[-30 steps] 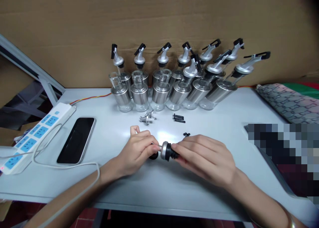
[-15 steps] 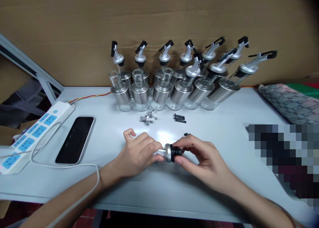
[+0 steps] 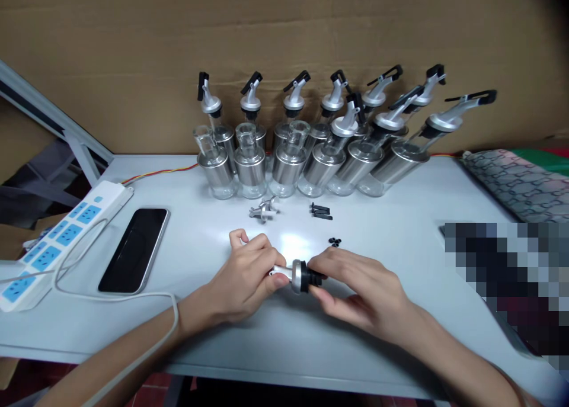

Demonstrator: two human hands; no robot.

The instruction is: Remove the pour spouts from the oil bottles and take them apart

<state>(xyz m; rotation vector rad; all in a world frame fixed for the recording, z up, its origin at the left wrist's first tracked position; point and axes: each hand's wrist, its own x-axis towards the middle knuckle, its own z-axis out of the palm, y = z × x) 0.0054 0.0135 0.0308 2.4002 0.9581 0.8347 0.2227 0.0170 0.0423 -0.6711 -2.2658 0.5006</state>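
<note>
Near the front of the table, both hands hold one pourer spout point(image 3: 297, 276) lying sideways, with a silver body and a black ribbed stopper. My left hand point(image 3: 253, 273) pinches the slim silver spout end between thumb and fingers. Around the black stopper on the other side, my right hand point(image 3: 362, 291) has its thumb and fingers closed. Just beyond the hands lie several tiny black pieces point(image 3: 335, 242), black lever strips point(image 3: 320, 211) and loose silver spout parts point(image 3: 264, 210).
Glass bottles with steel sleeves point(image 3: 287, 165) stand in rows at the back, many topped with pourers. A phone point(image 3: 133, 250) and a white power strip point(image 3: 62, 241) lie at left; a cable point(image 3: 173, 312) crosses my left forearm. A patterned fabric item point(image 3: 515, 188) lies at right.
The pourer spout has shifted slightly left. My right hand has turned and closed further over the black stopper, uncovering more of the tiny black pieces behind it.
</note>
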